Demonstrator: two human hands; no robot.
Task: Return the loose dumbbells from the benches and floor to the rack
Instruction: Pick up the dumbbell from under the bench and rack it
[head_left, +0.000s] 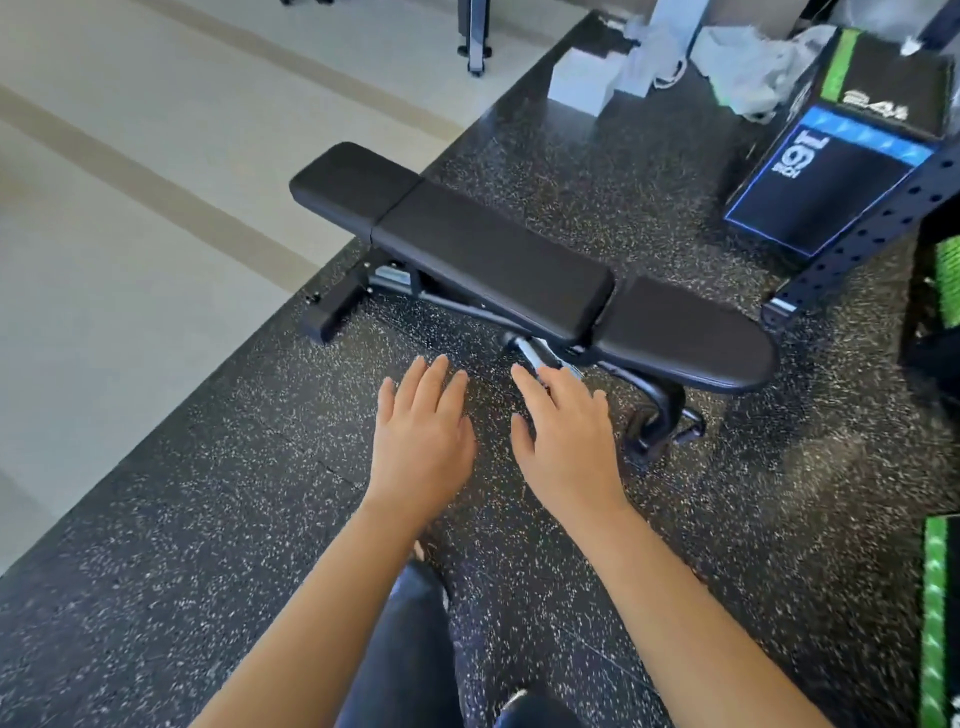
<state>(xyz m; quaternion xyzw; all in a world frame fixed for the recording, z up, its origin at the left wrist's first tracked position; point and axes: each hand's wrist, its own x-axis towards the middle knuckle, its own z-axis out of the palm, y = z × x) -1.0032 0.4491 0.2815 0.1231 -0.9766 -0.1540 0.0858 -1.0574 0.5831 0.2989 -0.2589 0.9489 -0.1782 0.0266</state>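
Observation:
A black padded bench (493, 254) stands flat on the speckled rubber floor (208, 519), with nothing on its pads. Under its near end a chrome bar with a dark end (530, 353) lies on the floor; whether it is a dumbbell handle or part of the bench frame I cannot tell. My left hand (421, 436) hovers flat over the floor, fingers spread, holding nothing. My right hand (566, 441) is also flat and empty, its fingertips just short of the chrome bar. No dumbbell rack shows.
A black plyo box with blue and green edges (836, 171) stands at the back right beside a perforated black steel beam (862, 239). White boxes and bags (623, 67) lie behind. Pale hard floor (130, 182) lies left. Green-edged black pads (935, 613) sit at the right.

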